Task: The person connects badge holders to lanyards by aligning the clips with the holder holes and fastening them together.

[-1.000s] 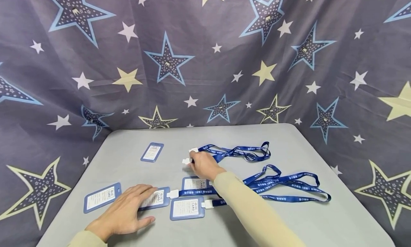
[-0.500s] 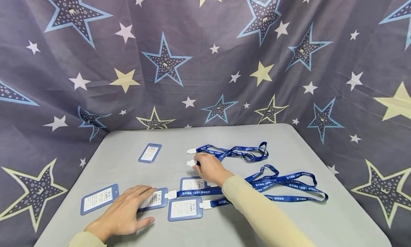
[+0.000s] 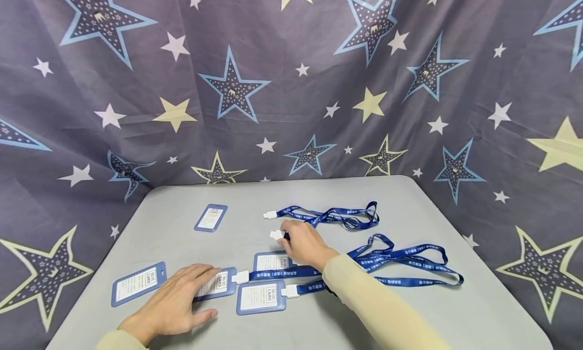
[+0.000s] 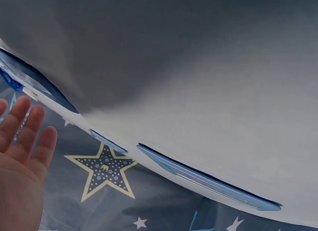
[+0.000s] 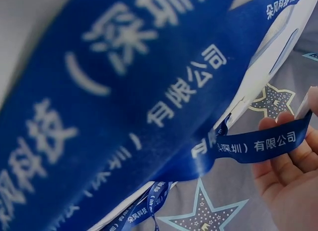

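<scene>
In the head view my right hand (image 3: 307,245) pinches a blue lanyard just behind its white clip (image 3: 276,234). The right wrist view shows the printed strap (image 5: 263,147) running across the fingers of that hand (image 5: 293,179). Behind it, another blue lanyard (image 3: 339,216) lies with its white clip (image 3: 270,215) on the table. My left hand (image 3: 175,299) rests with relaxed fingers over a blue card holder (image 3: 226,280), hiding its left part. That holder joins a lanyard (image 3: 282,273) running right. In the left wrist view the left hand (image 4: 22,161) holds nothing.
Close by are a card holder (image 3: 261,297) with a lanyard and one (image 3: 271,262) partly behind a strap. Loose holders lie at the left (image 3: 138,284) and back (image 3: 211,218). Lanyard loops (image 3: 410,261) spread over the grey table (image 3: 455,319). Star-patterned cloth (image 3: 291,87) hangs behind.
My right hand has drawn one lanyard's clip a little right and toward me, away from the other clip, which stays behind on the table. The left hand keeps its place.
</scene>
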`<state>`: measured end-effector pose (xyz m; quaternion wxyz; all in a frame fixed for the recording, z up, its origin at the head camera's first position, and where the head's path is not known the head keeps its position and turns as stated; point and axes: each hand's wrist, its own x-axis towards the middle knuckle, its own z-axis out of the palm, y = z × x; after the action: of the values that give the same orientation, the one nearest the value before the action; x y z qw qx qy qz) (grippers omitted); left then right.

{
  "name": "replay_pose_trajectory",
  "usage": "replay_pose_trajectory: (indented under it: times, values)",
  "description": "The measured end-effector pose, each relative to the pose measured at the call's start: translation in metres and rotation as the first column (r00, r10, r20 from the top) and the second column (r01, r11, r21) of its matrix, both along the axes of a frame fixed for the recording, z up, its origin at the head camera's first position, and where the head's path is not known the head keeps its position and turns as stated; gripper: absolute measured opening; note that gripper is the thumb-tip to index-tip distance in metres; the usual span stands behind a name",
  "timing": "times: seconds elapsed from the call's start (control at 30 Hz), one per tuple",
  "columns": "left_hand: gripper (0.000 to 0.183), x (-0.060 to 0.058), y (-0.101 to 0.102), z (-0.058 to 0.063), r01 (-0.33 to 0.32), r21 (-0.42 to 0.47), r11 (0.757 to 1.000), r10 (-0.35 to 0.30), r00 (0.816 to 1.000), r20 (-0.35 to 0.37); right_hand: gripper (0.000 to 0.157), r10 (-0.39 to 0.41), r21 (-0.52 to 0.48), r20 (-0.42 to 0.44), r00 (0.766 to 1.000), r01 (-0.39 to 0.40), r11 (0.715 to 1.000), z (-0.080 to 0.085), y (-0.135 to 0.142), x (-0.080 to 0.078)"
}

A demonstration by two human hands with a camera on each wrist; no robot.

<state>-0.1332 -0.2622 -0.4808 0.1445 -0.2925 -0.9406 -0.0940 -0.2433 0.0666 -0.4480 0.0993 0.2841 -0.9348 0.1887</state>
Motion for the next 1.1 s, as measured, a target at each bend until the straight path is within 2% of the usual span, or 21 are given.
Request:
replay_pose_trajectory:
  times: [0.17,0.57,0.87,1.1]
  values:
    - [0.082,-0.001,0.001,0.000,-0.002,0.003,1.000,0.002,1.000,0.002,0.021,-0.003,-0.011,0.005,1.000,0.003,1.000,-0.001,0.004,0.002]
    - [0.082,-0.004,0.003,-0.004,0.004,0.004,1.000,-0.004,1.000,0.008,0.020,0.009,-0.032,-0.041,0.999,-0.010,0.999,-0.007,0.011,0.012]
    - [0.079,-0.004,0.003,-0.004,-0.036,0.025,0.999,0.036,0.999,0.020,0.021,-0.004,-0.045,-0.034,0.999,0.003,0.999,-0.006,0.015,0.017]
    - [0.081,-0.003,-0.005,-0.002,-0.062,0.036,0.997,0.061,0.998,0.025,0.020,-0.001,-0.051,-0.027,1.000,0.000,0.999,-0.005,0.019,0.019]
